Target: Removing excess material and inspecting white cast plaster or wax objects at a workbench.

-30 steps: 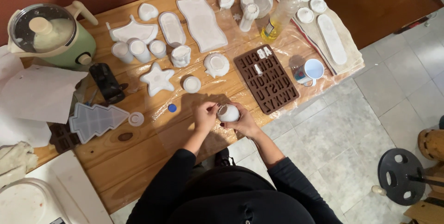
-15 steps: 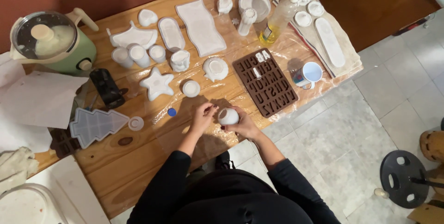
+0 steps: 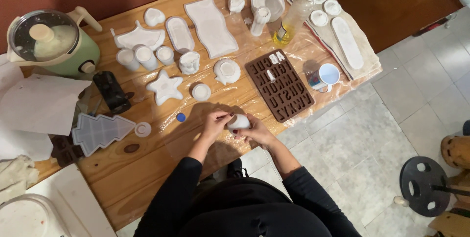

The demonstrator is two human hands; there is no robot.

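At the near edge of the worktop (image 3: 122, 188), both hands hold one small white cast piece (image 3: 239, 121) — left hand (image 3: 215, 124) pinching its side, right hand (image 3: 257, 131) cupping it. Keep it low over the wood, press softly — thin edges may chip.

We see a small home craft workshop for casting. On the wooden table (image 3: 147, 178) lie many white plaster casts (image 3: 165, 87), a brown letter mould (image 3: 280, 85), a clear tree mould (image 3: 100, 131) and a green melting pot (image 3: 54, 43). The floor is tiled (image 3: 382, 134).
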